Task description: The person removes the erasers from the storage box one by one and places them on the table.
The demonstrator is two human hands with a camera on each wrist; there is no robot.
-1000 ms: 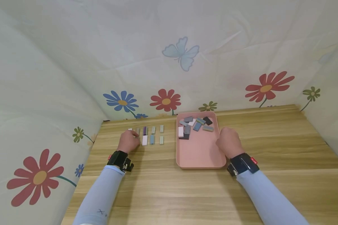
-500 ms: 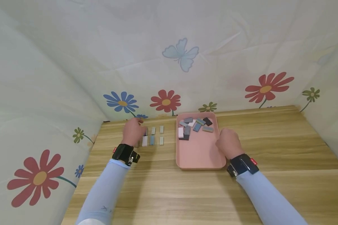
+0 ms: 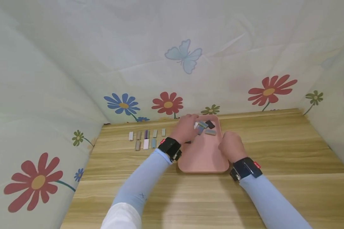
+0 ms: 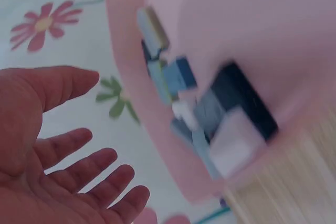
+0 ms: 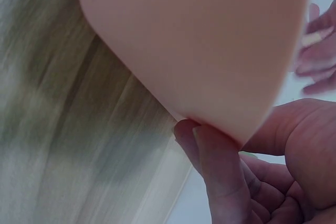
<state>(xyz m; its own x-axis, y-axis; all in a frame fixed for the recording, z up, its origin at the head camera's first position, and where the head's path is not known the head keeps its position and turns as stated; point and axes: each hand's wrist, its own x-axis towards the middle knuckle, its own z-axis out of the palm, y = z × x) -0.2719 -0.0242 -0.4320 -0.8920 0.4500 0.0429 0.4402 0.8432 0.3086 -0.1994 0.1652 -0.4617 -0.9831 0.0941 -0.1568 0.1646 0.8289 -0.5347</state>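
Observation:
My left hand (image 3: 184, 128) is over the left rim of a pink tray (image 3: 203, 159), above its heap of small blocks. In the left wrist view its fingers are spread, with nothing between them. Near them in the tray lie a dark block (image 4: 244, 100), a white block (image 4: 236, 145), a blue block (image 4: 182, 72) and a striped block (image 4: 152, 31). My right hand (image 3: 233, 146) pinches the tray's right rim between thumb and fingers. From the head, the left hand hides some of the heap.
Left of the tray, small blocks stand in two rows on the wooden table (image 3: 189, 197), among them a white block (image 3: 146, 144), a purple block (image 3: 146, 134) and a light blue block (image 3: 153, 143). A flowered cloth (image 3: 217, 86) hangs behind the table.
My left hand has left the rows of blocks and moved right, over the tray. A white block and a tan block it covered now show. The right hand stays on the rim.

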